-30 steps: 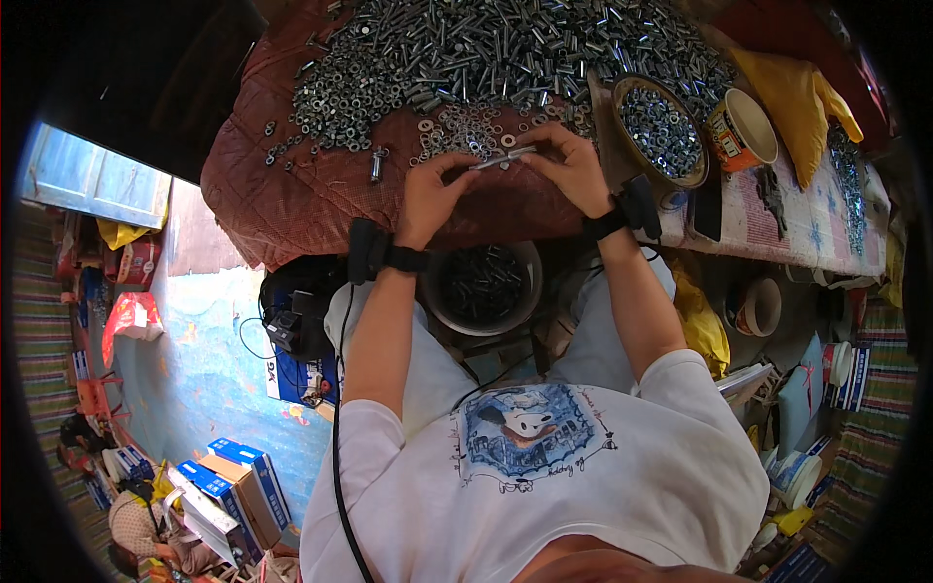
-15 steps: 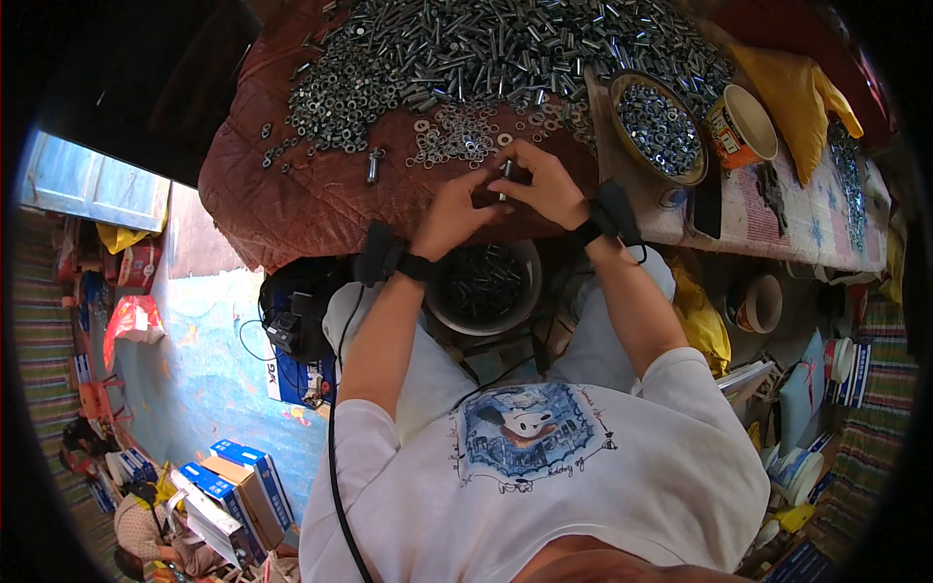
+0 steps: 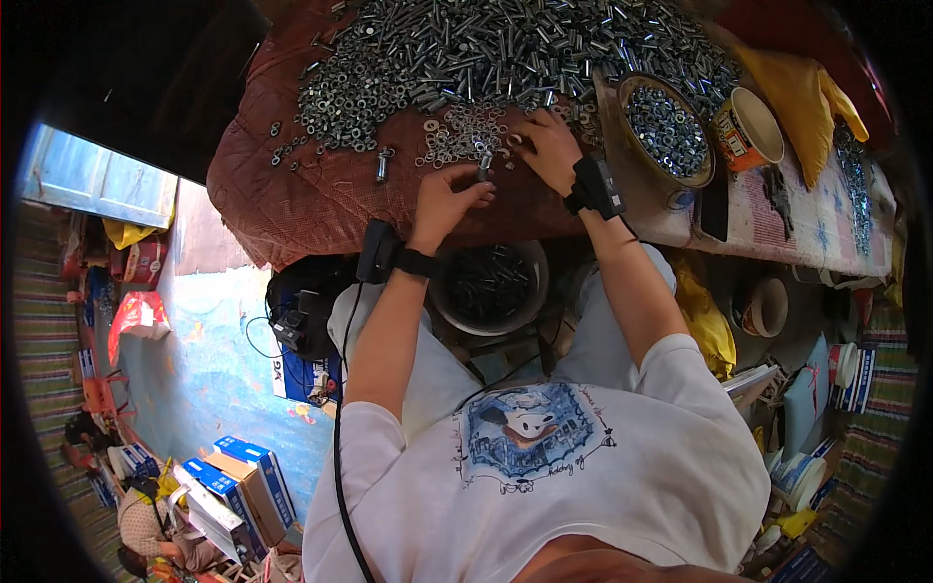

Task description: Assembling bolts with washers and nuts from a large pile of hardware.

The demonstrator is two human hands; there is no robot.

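My left hand (image 3: 447, 204) is closed, its thumb and fingers pinching a metal bolt with a sleeve (image 3: 484, 167) that stands upright above the red cloth. My right hand (image 3: 554, 151) hovers at the right edge of a patch of thin washers (image 3: 457, 134). Its thumb and fingertips are apart, close to a ring; no hold on it is visible. Left of the washers, another bolt (image 3: 382, 167) with a ring at its top lies by itself on the cloth. A loose heap of nuts (image 3: 340, 112) is beyond it.
A big pile of metal sleeves (image 3: 515, 49) covers the far table. At the right are a bowl of nuts (image 3: 665, 131), a paper tub (image 3: 746, 131) and a yellow bag (image 3: 802, 92). Between my knees, below the table edge, stands a bucket (image 3: 537, 291) of dark bolts.
My right hand has left the bolt and moved up to the washers, its fingers parting. My left hand keeps the bolt, slightly left of where both hands held it.
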